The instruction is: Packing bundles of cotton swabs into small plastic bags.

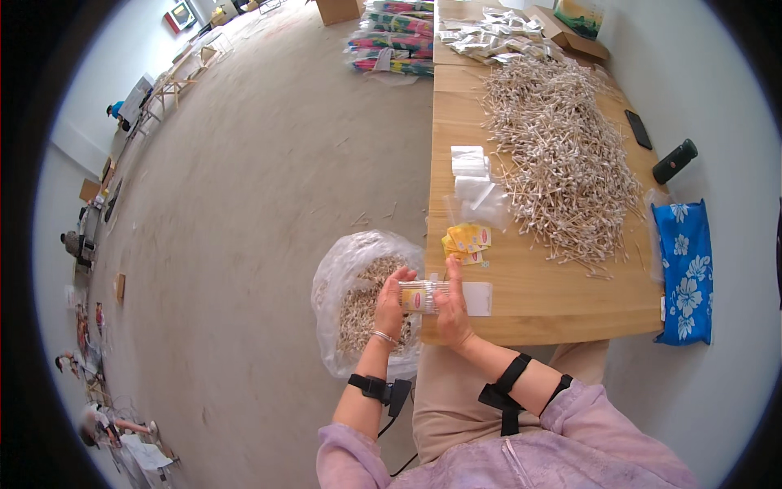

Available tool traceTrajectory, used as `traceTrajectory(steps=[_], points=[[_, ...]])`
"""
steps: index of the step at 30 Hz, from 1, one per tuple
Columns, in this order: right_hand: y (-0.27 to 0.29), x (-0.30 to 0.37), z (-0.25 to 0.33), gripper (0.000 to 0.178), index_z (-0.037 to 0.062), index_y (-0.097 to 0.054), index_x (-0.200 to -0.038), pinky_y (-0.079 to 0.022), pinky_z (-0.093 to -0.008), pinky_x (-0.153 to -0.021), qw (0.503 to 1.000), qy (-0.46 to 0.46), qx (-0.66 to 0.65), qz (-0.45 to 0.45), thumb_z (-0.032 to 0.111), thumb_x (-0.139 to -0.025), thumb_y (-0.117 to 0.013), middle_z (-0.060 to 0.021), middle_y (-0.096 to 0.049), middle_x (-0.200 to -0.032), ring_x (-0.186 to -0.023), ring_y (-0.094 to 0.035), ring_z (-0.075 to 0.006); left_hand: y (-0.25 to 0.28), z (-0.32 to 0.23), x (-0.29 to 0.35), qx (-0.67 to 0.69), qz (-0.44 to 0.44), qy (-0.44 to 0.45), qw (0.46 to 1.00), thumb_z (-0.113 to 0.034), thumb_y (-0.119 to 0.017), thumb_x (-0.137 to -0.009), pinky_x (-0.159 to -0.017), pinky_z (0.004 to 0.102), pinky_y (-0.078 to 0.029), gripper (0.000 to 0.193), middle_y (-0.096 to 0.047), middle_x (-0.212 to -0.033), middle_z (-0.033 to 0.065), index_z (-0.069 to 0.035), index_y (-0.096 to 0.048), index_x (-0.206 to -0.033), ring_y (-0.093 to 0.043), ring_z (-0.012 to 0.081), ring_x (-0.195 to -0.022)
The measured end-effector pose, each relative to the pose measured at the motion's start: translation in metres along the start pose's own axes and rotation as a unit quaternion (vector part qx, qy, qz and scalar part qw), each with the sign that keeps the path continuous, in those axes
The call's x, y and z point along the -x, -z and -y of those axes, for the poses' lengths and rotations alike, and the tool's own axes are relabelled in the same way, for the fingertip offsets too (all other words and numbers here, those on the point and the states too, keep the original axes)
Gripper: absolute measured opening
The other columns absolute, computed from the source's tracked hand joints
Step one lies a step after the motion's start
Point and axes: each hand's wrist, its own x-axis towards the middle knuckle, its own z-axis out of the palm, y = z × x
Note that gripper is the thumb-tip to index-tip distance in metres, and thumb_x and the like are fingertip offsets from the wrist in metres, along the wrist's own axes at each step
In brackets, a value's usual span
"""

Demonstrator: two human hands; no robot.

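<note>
A bundle of cotton swabs with a yellow card at its front lies sideways between my two palms, at the table's near left corner. My left hand presses on the left ends of the swabs, and my right hand presses on the right ends, fingers pointing away from me. Beside my right hand lies a small white flat packet. Just beyond are several loose yellow cards. Clear plastic bags lie farther back. A large heap of loose cotton swabs covers the middle of the wooden table.
Below the table's left edge stands a big clear plastic bag full of swabs. Along the right side are a phone, a dark bottle and a blue flowered pouch. Filled packets lie at the far end.
</note>
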Motion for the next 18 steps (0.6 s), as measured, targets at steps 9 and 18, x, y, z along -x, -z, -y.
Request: traceTrajectory(steps=[9,18], points=[[-0.022,-0.003,0.000,0.065,-0.0076,-0.021,-0.143,-0.010,-0.0417,-0.116,1.000,0.020,-0.015,0.012,0.024,-0.089,-0.040,-0.0253,-0.016,-0.152,-0.143,-0.011,-0.0377,-0.001,0.006,-0.003,-0.038,0.016,-0.031,0.999,-0.038,-0.032,-0.102,-0.101,0.0325,-0.041,0.048,-0.055,-0.128,0.0151,0.000,-0.047,-0.129,-0.052,0.0215,-0.117],[-0.023,-0.004,-0.002,0.056,-0.0062,-0.034,-0.137,-0.011,-0.0399,-0.116,1.000,0.019,0.019,0.000,0.009,-0.084,-0.043,-0.0231,-0.025,-0.150,-0.143,-0.018,-0.0344,0.001,0.035,0.019,0.023,-0.194,-0.024,0.980,-0.042,-0.038,-0.100,-0.099,0.0360,-0.040,0.052,-0.056,-0.123,0.0114,-0.004,-0.035,-0.136,-0.054,0.0188,-0.112]])
